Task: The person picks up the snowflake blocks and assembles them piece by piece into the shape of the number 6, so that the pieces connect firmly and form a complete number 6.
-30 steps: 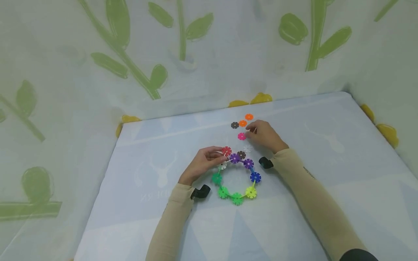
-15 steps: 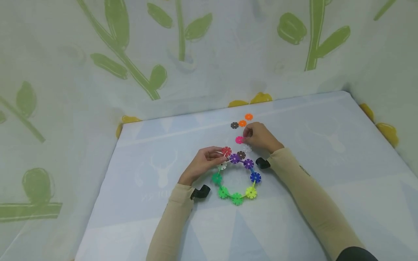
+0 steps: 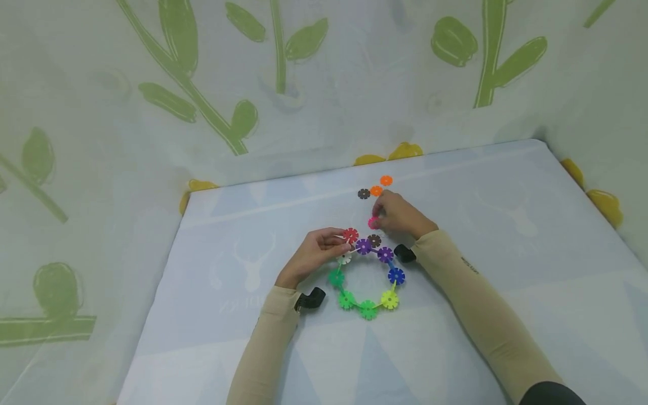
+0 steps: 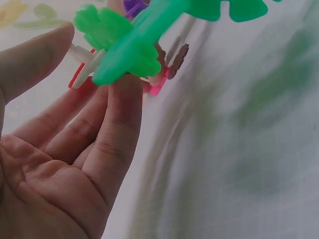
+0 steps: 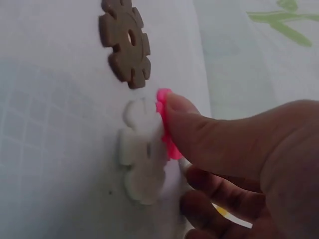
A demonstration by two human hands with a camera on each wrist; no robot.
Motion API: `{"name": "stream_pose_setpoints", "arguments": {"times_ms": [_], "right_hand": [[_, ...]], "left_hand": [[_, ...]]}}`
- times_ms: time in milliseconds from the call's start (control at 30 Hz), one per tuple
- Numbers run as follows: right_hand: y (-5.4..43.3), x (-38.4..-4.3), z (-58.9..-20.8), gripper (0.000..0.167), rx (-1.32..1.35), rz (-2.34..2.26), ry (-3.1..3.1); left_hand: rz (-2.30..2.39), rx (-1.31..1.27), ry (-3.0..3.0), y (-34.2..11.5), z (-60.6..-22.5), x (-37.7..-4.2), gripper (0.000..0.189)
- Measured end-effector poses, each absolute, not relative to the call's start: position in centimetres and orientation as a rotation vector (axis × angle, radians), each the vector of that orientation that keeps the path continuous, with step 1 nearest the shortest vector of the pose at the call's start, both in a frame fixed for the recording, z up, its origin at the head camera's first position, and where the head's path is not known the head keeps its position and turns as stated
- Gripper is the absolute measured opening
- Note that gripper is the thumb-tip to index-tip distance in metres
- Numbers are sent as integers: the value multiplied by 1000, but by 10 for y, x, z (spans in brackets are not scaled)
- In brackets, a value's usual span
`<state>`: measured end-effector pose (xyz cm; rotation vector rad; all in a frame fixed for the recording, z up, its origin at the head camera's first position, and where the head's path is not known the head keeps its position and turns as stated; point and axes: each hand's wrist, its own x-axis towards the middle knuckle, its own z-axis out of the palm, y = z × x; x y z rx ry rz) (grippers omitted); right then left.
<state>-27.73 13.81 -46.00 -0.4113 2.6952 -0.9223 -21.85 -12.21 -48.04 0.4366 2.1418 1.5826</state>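
A ring of linked plastic snowflake discs lies on the table, with green discs [image 3: 368, 309], a yellow disc [image 3: 390, 299], a blue disc [image 3: 396, 275] and purple discs [image 3: 385, 254]. My left hand [image 3: 319, 250] pinches the ring's upper left part by the red disc [image 3: 350, 235] and the white disc [image 3: 345, 257] below it. Between thumb and fingers, my right hand [image 3: 402, 216] pinches a pink snowflake disc [image 5: 168, 124]. In the right wrist view a loose white disc [image 5: 142, 154] lies right beside the pink one, and a brown disc [image 5: 127, 42] is just past it.
Farther back lie two orange discs [image 3: 386, 180] and a dark brown disc [image 3: 364, 193]. The table [image 3: 228, 337] has a pale patterned cover and meets a leaf-printed wall [image 3: 354, 101] behind. A black wrist camera [image 3: 311, 298] sits at the left cuff.
My right hand has moved toward me and slightly left, bringing the pink disc nearer the ring and over the loose white disc. My left hand and the ring have stayed almost still.
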Motion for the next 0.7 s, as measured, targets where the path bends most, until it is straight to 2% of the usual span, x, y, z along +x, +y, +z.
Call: {"name": "stream_pose_setpoints", "arguments": {"times_ms": [133, 433, 700], "right_hand": [[142, -276, -458, 21, -457, -959, 2652], [150, -272, -449, 19, -634, -1385, 2460], [145, -268, -443, 13, -812, -1474, 2329]], "left_hand": [[1593, 435, 2130, -122, -481, -218, 48], [1599, 457, 2120, -122, -482, -218, 47], [1631, 477, 2103, -122, -480, -217, 45]]}}
